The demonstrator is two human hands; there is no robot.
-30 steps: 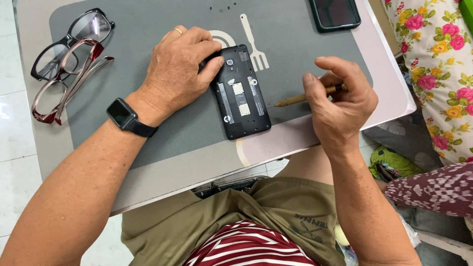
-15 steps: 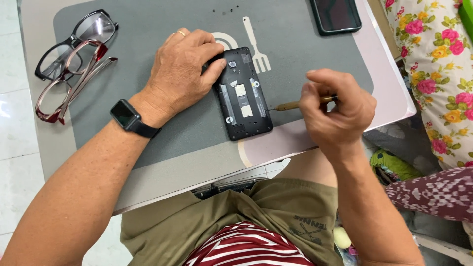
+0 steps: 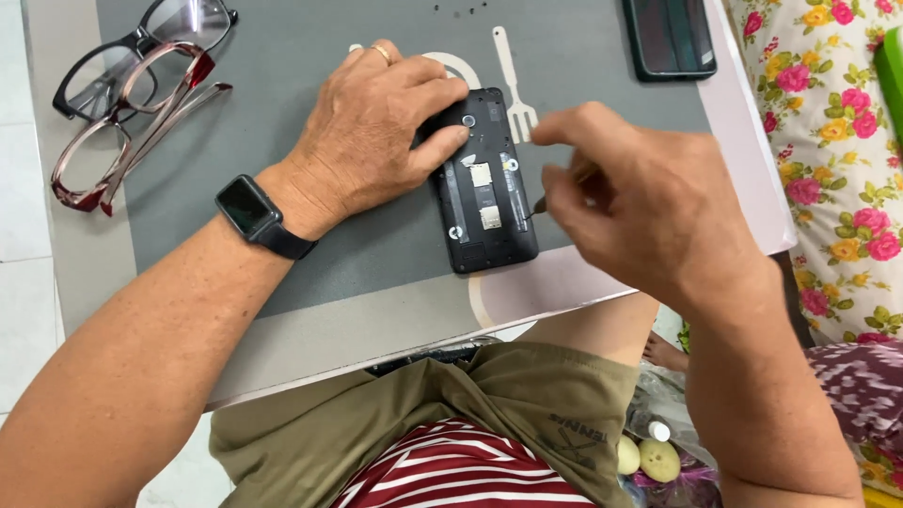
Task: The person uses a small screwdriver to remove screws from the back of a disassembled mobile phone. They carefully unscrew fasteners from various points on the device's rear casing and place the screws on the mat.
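A black phone with its back cover off (image 3: pixel 484 198) lies on a grey mat (image 3: pixel 310 216) on a small table. My left hand (image 3: pixel 376 127), with a ring and a black wristwatch (image 3: pixel 252 214), rests on the phone's upper left part and presses it down. My right hand (image 3: pixel 649 202) hovers just right of the phone, fingers closed around a thin screwdriver (image 3: pixel 546 199) whose dark tip meets the phone's right edge. Most of the tool is hidden by my fingers.
Two pairs of glasses (image 3: pixel 132 94) lie at the mat's left end. Another dark phone (image 3: pixel 670 36) lies screen up at the top right. Tiny screws (image 3: pixel 461 9) sit near the mat's far edge. A floral cloth (image 3: pixel 837 169) is on the right.
My right hand has moved left and up, bringing the screwdriver tip to the phone's right edge. The left hand has stayed on the phone.
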